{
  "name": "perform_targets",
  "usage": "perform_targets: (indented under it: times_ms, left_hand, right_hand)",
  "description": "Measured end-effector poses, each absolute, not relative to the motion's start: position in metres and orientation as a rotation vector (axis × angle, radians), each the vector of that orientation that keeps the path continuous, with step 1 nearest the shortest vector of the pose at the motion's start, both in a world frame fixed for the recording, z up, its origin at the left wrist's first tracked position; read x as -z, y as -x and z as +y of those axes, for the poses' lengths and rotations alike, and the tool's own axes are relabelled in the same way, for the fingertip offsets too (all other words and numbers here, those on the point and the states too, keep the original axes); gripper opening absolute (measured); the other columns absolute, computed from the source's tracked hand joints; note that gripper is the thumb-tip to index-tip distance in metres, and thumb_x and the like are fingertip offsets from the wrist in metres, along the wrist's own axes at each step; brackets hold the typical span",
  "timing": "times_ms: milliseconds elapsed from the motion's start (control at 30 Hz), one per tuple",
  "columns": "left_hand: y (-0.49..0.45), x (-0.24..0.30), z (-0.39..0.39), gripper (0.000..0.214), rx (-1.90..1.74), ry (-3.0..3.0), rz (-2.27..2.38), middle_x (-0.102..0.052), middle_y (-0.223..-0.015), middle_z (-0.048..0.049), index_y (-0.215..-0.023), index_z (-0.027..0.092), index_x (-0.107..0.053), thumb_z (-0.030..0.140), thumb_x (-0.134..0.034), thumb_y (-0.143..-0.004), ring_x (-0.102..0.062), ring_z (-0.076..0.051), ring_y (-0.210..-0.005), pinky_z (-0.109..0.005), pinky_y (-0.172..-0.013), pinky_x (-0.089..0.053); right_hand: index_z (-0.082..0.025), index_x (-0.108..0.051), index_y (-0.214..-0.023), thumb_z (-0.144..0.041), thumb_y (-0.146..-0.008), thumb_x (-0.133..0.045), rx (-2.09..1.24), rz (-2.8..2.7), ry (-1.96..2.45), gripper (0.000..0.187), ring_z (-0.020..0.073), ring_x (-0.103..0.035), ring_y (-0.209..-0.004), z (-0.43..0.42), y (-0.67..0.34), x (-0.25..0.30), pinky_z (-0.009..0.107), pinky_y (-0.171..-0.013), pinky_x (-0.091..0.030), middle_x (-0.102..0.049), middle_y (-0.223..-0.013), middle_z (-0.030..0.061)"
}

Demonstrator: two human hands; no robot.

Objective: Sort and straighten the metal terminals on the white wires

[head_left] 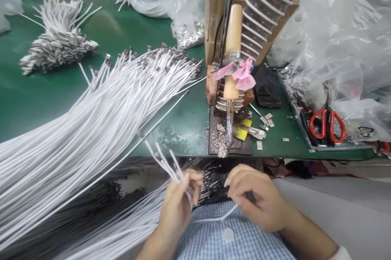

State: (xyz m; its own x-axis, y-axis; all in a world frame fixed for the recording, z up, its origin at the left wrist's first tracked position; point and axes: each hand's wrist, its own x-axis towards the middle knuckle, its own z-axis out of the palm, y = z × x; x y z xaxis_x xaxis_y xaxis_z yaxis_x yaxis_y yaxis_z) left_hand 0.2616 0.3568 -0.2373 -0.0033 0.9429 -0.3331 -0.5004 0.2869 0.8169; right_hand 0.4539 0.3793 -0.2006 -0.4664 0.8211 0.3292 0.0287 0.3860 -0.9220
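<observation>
My left hand (180,201) is closed around a small bunch of thin white cables (166,164), their ends fanning up and left in front of the table edge. My right hand (255,197) is pinched on a single white cable (214,217) that droops across my checked shirt. Both hands sit close together below the table's front edge. A soldering iron (231,68) with a wooden handle stands tip-down in its stand just beyond them, over a plate (215,140) strewn with solder bits.
A large sheaf of white cables (91,117) fans over the green table (27,93) at left, with another bundle (58,44) at the back left. Red-handled scissors (326,123) lie in a tray at right, beside plastic bags (336,36), a cardboard box (214,16) and a dark phone (269,89).
</observation>
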Motion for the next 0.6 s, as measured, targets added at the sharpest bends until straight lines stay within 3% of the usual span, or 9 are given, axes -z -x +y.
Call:
perform_targets:
  times_ms: [233,300,400,500,600]
  left_hand:
    - [-0.266,0.237,0.345,0.022,-1.257,-0.418,1.051,-0.063,-0.085,-0.0041,-0.088,0.019,-0.069,0.035,-0.055,-0.082,-0.054,-0.011,-0.055,-0.018,-0.04,-0.04]
    - [-0.267,0.238,0.343,0.022,-1.266,-0.443,1.1,-0.063,-0.092,-0.0052,-0.087,0.018,-0.071,0.035,-0.057,-0.081,-0.058,-0.014,-0.071,-0.02,-0.055,-0.048]
    - [-0.265,0.238,0.34,0.022,-1.261,-0.483,1.119,-0.062,-0.097,-0.0057,-0.085,0.018,-0.072,0.035,-0.06,-0.079,-0.056,-0.018,-0.09,-0.022,-0.074,-0.048]
    - [-0.26,0.239,0.34,0.019,-1.197,-0.513,1.083,-0.062,-0.092,-0.0038,-0.084,0.019,-0.071,0.034,-0.06,-0.08,-0.056,-0.016,-0.08,-0.022,-0.07,-0.047]
    - [-0.258,0.237,0.341,0.015,-1.187,-0.539,1.067,-0.059,-0.067,0.0002,-0.086,0.019,-0.069,0.03,-0.061,-0.08,-0.053,-0.011,-0.065,-0.019,-0.063,-0.043]
  right_hand:
    - [-0.017,-0.053,-0.085,-0.011,-0.081,-0.052,-1.323,-1.917,1.018,0.007,0.0112,-0.046,-0.064,0.373,-0.431,0.202,0.023,-0.059,-0.038,-0.05,-0.072,0.0003]
    - [-0.016,-0.056,-0.091,-0.012,-0.079,-0.056,-1.334,-1.983,0.953,0.012,0.0117,-0.046,-0.067,0.373,-0.417,0.205,0.023,-0.062,-0.038,-0.05,-0.075,0.0009]
    - [-0.014,-0.057,-0.085,-0.011,-0.079,-0.056,-1.343,-1.982,0.873,0.007,0.0115,-0.046,-0.069,0.373,-0.406,0.214,0.022,-0.063,-0.037,-0.049,-0.076,0.0014]
    - [-0.014,-0.055,-0.073,-0.015,-0.079,-0.057,-1.348,-1.866,0.921,0.007,0.0096,-0.043,-0.06,0.373,-0.408,0.221,0.021,-0.057,-0.034,-0.045,-0.066,-0.0013]
    - [-0.014,-0.05,-0.066,-0.02,-0.08,-0.056,-1.424,-1.728,1.056,0.016,0.0084,-0.038,-0.054,0.374,-0.416,0.223,0.02,-0.05,-0.03,-0.042,-0.06,-0.0032]
